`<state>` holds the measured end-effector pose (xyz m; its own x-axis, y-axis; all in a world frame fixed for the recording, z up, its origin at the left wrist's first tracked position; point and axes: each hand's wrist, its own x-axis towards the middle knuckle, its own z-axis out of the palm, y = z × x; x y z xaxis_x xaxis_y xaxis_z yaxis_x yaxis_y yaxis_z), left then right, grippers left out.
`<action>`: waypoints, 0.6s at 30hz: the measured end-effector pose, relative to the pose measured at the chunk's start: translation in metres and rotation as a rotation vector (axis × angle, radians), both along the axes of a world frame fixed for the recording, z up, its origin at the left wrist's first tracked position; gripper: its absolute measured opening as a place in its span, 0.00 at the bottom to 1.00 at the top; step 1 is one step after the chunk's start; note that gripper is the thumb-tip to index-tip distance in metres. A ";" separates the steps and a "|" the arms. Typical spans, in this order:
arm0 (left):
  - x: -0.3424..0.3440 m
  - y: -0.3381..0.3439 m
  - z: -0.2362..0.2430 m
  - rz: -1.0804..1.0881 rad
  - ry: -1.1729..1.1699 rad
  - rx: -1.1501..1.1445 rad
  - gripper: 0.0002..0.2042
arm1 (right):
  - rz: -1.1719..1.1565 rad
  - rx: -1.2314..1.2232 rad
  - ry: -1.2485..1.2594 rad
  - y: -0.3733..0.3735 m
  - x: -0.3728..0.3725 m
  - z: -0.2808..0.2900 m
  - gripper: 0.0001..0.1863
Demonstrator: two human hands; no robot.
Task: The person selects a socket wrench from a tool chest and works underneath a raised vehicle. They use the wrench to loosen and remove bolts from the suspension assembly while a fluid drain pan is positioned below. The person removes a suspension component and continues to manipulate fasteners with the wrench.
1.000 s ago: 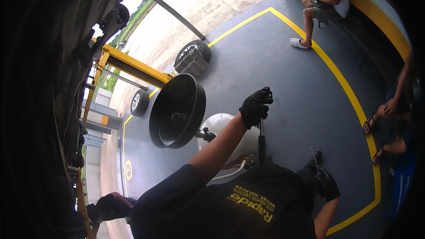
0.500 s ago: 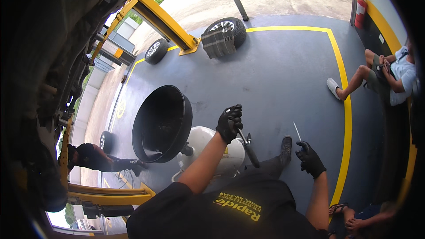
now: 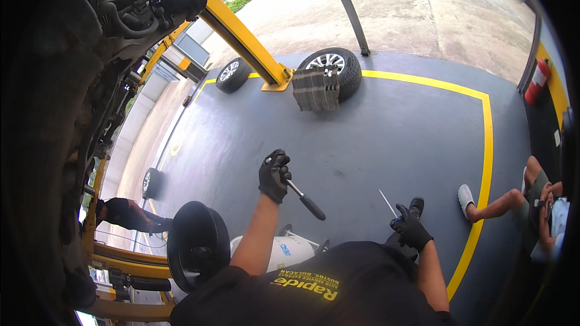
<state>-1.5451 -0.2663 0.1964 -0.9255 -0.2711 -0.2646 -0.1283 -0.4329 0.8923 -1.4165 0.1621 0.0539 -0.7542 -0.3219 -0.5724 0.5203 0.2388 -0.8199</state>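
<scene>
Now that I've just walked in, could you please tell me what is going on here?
The gloved left hand holds a metal tool with a black handle, and the gloved right hand holds a slim screwdriver-like tool. Neither tool touches the vehicle's underside at the left. A round black pan is at the lower left, and another person sits at the far right.

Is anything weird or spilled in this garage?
Maybe one small thing: a faint dark smudge on the grey floor, between the left hand and the thin-shafted tool. It looks odd because the floor around it is plainer, though I can't tell what made it.
</scene>
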 end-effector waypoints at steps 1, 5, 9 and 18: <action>-0.023 0.003 -0.006 0.025 0.046 -0.016 0.05 | -0.023 0.048 0.051 0.013 -0.034 -0.008 0.43; -0.075 -0.001 -0.018 0.084 -0.107 0.017 0.09 | -0.055 0.068 0.178 0.055 -0.164 -0.016 0.36; -0.113 0.000 -0.006 0.107 -0.112 0.030 0.09 | -0.003 0.028 0.205 0.067 -0.317 0.012 0.31; -0.245 0.003 -0.003 0.230 -0.174 0.208 0.12 | 0.425 -0.261 0.650 -0.139 -0.590 0.069 0.23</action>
<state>-1.7899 -0.2634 0.1929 -0.7824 -0.3915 -0.4843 -0.1485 -0.6379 0.7556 -2.0066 0.0231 0.1224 -0.6930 -0.7175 0.0702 -0.1699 0.0679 -0.9831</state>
